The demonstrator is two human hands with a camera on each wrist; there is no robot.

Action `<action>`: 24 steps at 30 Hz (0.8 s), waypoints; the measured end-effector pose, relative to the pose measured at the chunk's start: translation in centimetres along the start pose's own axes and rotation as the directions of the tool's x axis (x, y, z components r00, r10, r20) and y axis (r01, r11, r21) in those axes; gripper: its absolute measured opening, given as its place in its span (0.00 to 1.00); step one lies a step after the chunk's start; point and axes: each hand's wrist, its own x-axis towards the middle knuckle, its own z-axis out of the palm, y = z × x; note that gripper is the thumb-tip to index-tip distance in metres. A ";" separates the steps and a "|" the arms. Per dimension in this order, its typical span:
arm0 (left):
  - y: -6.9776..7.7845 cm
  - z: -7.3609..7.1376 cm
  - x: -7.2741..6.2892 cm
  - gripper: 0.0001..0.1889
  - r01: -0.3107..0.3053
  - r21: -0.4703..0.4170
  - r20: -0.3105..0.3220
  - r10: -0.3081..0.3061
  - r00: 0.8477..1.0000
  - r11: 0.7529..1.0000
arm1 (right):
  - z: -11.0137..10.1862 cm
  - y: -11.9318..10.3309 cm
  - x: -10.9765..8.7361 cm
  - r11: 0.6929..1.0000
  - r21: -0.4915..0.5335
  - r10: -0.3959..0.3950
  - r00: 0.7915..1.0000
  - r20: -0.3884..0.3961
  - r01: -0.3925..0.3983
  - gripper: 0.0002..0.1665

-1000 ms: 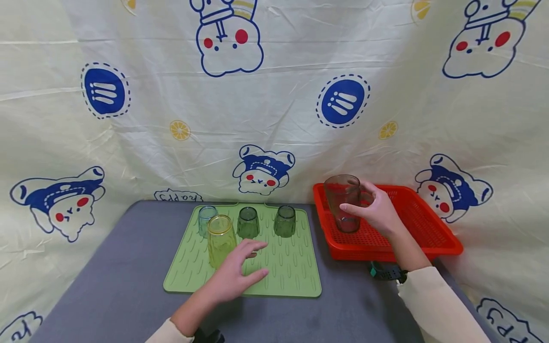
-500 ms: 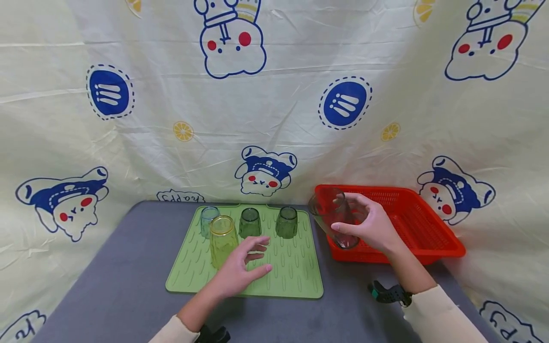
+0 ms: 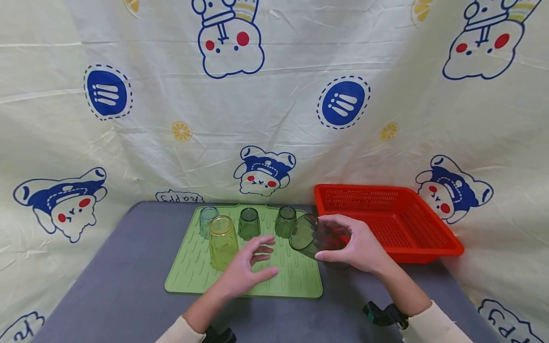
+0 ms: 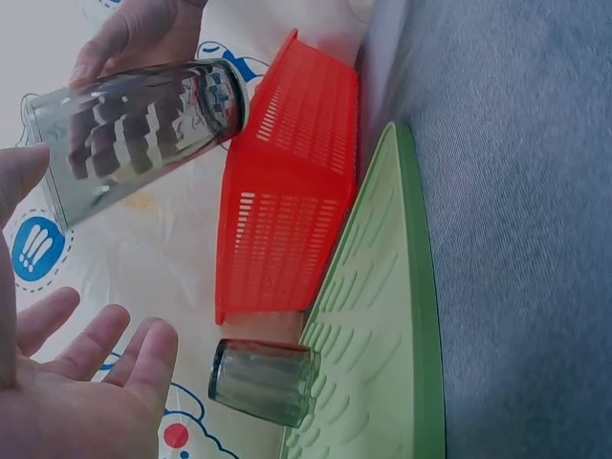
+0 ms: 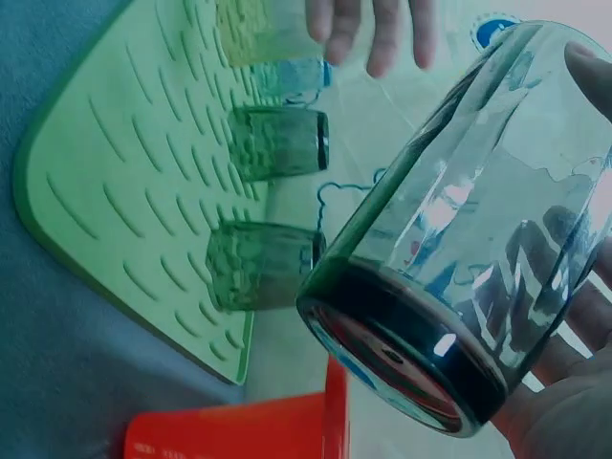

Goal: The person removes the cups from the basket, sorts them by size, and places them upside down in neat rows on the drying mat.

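My right hand (image 3: 358,245) grips a tall grey-tinted drinking glass (image 3: 303,234) round its side. The glass is tilted, its mouth toward the left hand, above the gap between the green mat (image 3: 283,283) and the red basket. In the right wrist view its thick base (image 5: 402,335) faces the camera. My left hand (image 3: 246,271) hovers over the mat with fingers apart, holding nothing and not touching the glass. Just beyond it stands a tall yellow glass (image 3: 223,250). Behind are a small blue glass (image 3: 205,221) and two small dark glasses, one in the middle (image 3: 249,225) and one right (image 3: 285,221).
The red perforated basket (image 3: 386,191) stands at the right of the grey-covered table (image 3: 120,276). A printed curtain (image 3: 274,109) hangs behind and at the sides. Each wrist wears a black strap.
My right hand has brought the grey glass out of the basket area, left and toward me, tipping it from upright to slanted. The left hand has shifted slightly right.
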 end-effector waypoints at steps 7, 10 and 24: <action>0.4 0.7 -0.1 0.38 0.005 0.050 -0.004 -0.005 1.000 0.999 | 1.5 -0.7 -0.4 0.997 -0.016 -0.070 0.997 0.035 0.071 0.41; 0.7 1.0 0.0 0.40 0.025 0.025 0.003 -0.025 1.000 0.999 | 2.0 -1.0 -0.4 0.993 -0.033 -0.108 0.993 0.055 0.110 0.41; 1.2 1.9 0.0 0.47 0.084 -0.100 0.038 -0.080 0.996 0.992 | 3.2 -2.1 -0.4 0.982 -0.087 -0.155 0.976 0.155 0.170 0.42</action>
